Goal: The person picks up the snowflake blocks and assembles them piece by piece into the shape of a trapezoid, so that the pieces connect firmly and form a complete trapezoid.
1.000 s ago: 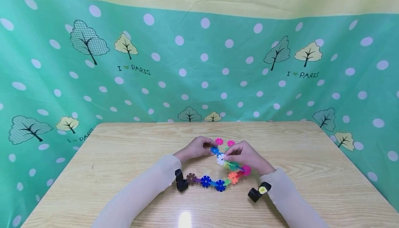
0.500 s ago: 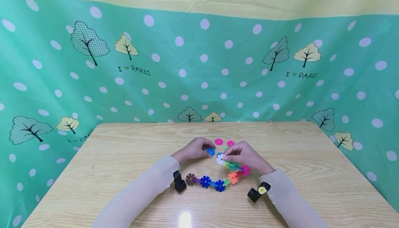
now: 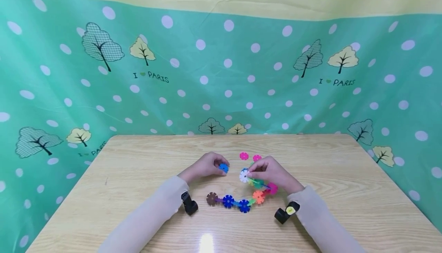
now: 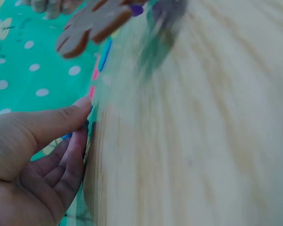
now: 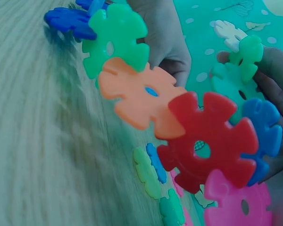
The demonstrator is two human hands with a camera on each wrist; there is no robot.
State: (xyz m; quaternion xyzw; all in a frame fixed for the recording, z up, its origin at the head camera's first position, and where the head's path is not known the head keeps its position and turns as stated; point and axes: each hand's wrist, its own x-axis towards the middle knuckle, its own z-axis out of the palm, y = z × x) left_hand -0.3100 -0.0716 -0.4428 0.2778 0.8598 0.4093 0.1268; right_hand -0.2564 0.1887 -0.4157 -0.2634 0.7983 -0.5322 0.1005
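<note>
My left hand (image 3: 206, 164) pinches a blue notched snowflake disc (image 3: 223, 167) between thumb and fingers, to the left of the chain. In the left wrist view that disc is mostly hidden behind the fingers. My right hand (image 3: 268, 171) pinches a chain of linked snowflake discs near its white end disc (image 3: 244, 176). From there the chain curves past a pink disc (image 3: 272, 188), a red disc (image 5: 210, 141), an orange disc (image 3: 258, 197) and dark blue discs to a brown disc (image 3: 212, 199) at the near left end.
Loose discs lie on the wooden table (image 3: 145, 222) beyond the hands, among them a pink disc (image 3: 244, 156), a second pink disc (image 3: 257, 158) and a yellow-green disc (image 5: 146, 172). A polka-dot curtain (image 3: 183, 72) hangs behind the table.
My left hand has drawn leftward with the blue disc, away from the white disc, and the disc now faces the camera more. The right hand and the chain have stayed nearly still.
</note>
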